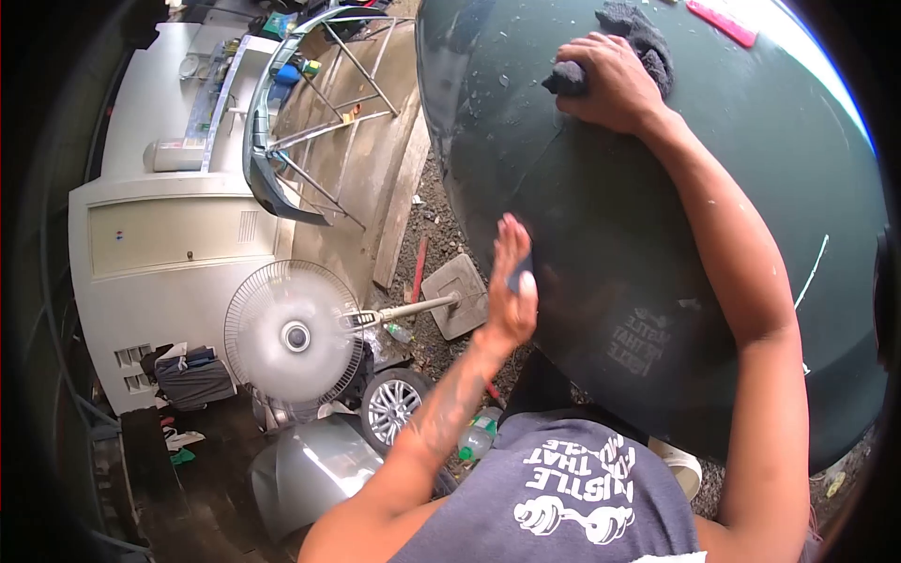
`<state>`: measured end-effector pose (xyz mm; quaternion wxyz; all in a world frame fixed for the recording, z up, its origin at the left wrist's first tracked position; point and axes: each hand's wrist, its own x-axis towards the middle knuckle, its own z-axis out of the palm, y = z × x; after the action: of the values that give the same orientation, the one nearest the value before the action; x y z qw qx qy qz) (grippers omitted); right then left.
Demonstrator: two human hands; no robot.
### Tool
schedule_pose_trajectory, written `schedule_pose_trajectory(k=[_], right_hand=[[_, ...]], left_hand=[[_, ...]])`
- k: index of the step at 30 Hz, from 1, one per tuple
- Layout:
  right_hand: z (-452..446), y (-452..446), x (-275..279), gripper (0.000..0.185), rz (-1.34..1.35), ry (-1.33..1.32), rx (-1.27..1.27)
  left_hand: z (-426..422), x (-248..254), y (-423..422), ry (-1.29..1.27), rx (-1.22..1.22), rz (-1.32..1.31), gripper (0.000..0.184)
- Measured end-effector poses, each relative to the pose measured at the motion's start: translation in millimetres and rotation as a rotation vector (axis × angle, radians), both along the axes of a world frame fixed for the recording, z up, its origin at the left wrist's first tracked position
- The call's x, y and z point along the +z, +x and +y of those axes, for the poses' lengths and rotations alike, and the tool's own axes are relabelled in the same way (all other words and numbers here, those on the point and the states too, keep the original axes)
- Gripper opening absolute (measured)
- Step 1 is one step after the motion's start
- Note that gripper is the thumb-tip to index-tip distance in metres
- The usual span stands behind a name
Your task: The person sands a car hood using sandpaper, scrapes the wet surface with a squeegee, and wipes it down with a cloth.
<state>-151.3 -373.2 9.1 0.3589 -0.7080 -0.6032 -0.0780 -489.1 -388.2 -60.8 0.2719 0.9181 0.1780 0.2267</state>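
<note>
A large dark green car body panel (582, 216), glossy with pale specks and a white scratch, fills the right side. On its upper part, my right hand (615, 84) is closed around a dark grey cloth (643, 38), which bunches out beyond the fingers. My left hand (511, 286) is at the panel's near left edge, fingers extended and close together. Between its thumb and fingers shows a small dark flat piece (519, 269), whose kind I cannot make out. A red flat tool (721, 21) lies on the panel at the top.
A standing fan (296, 336) with its square base (457, 296) is left of the panel. Beyond it a bumper (258, 141) rests on a metal frame. A wheel (394, 408), a silver body part (319, 469) and a plastic bottle (479, 433) lie on the ground.
</note>
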Motion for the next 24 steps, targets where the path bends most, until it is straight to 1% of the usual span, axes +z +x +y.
schedule_pose_trajectory(k=[1, 3, 4, 5, 7, 8, 9, 10, 12, 13, 15, 16, 17, 18, 20, 21, 22, 24], right_hand=[[2.2, 1.3, -0.7, 0.048, 0.014, 0.011, 0.017], [1.2, -0.7, 3.3, 0.048, 0.008, -0.001, -0.003], [-0.7, -2.5, 3.8, 0.048, 0.008, -0.021, -0.019], [3.5, 0.1, -4.0, 0.049, -0.027, 0.059, -0.033], [2.4, -0.7, -6.6, 0.049, -0.010, 0.030, -0.008], [3.5, 2.6, -4.2, 0.050, 0.002, 0.009, -0.009], [5.2, 4.4, -1.0, 0.050, -0.002, 0.012, -0.015], [6.2, 4.7, 1.2, 0.050, -0.019, 0.021, -0.018], [4.3, 3.0, -3.0, 0.050, -0.048, 0.023, -0.014], [5.2, 3.0, -4.8, 0.048, -0.051, 0.049, -0.012], [2.9, 0.7, -0.9, 0.048, -0.029, 0.036, -0.018], [1.6, -0.7, 1.1, 0.047, 0.000, 0.022, -0.024], [-0.1, -1.4, -0.6, 0.047, -0.001, 0.020, -0.020], [0.6, 1.4, -2.7, 0.046, 0.008, 0.018, 0.009], [5.0, 4.5, -1.4, 0.045, 0.020, 0.027, 0.023], [6.6, 3.7, -2.0, 0.044, 0.028, 0.045, 0.029], [5.6, 3.8, -3.9, 0.043, 0.037, 0.060, 0.028], [6.0, -0.3, -7.5, 0.043, 0.041, 0.060, 0.039]], left_hand=[[24.6, 0.8, 2.6, 0.001, 0.009, -0.031, 0.061], [81.2, 8.7, 37.0, 0.017, -0.006, -0.074, 0.061], [96.7, 8.4, 47.1, 0.014, 0.020, -0.070, 0.061], [107.4, 7.1, 52.1, 0.008, 0.059, -0.066, 0.061], [113.3, 10.2, 52.5, 0.001, 0.149, -0.059, 0.061], [71.1, 9.8, 38.6, 0.022, 0.166, -0.069, 0.062], [38.3, -8.9, 14.2, 0.033, 0.124, -0.027, 0.064], [1.0, -7.3, -4.8, -0.017, 0.070, 0.006, 0.065], [16.2, -14.3, -3.1, 0.020, 0.017, -0.018, 0.066], [39.8, -9.6, 9.3, 0.018, 0.078, -0.023, 0.066], [132.0, -3.9, 57.1, 0.042, 0.165, -0.018, 0.065], [163.1, -5.7, 70.0, 0.056, 0.205, 0.001, 0.065], [162.1, -7.1, 71.4, 0.068, 0.236, -0.013, 0.063], [134.6, -7.9, 62.8, 0.097, 0.209, -0.053, 0.063], [41.1, -1.9, 28.1, 0.032, 0.183, -0.047, 0.064], [4.2, -8.2, 7.3, -0.009, 0.157, -0.038, 0.065], [-13.6, -14.8, -5.1, -0.054, 0.125, -0.026, 0.066], [30.6, -3.2, 12.2, 0.020, 0.081, -0.001, 0.065]])
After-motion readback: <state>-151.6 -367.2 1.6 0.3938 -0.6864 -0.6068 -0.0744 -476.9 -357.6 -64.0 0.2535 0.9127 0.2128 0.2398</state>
